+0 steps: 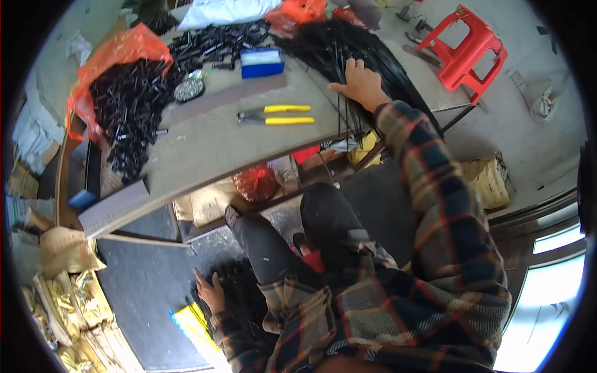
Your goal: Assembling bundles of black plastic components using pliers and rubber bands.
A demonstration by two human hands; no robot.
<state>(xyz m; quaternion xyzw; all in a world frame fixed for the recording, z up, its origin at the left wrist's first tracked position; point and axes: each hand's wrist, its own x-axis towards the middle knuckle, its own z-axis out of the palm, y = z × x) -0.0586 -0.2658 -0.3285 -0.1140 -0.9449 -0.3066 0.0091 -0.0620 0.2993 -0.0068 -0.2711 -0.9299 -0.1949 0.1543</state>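
My right hand (362, 86) lies palm down over a spread of long, thin black strips (385, 53) at the table's far right. Its thumb sticks out to the left, apart from the bent fingers. A few strips run beneath it toward the near edge; its palm side is hidden. Low at my left side, my left hand (211, 293) is held open with its fingers apart, beside a dark bundle (236, 286) that I cannot make out clearly. Yellow-handled end-cutting pliers (277, 115) lie mid-table, left of my right hand.
Small black parts (134, 102) spill from an orange plastic bag (124, 43) on the table (217, 143). A blue box (262, 64) stands behind the pliers. Right of the table is a red stool (466, 53). Sacks (68, 248) line the left; a yellow packet (196, 323) is near my left hand.
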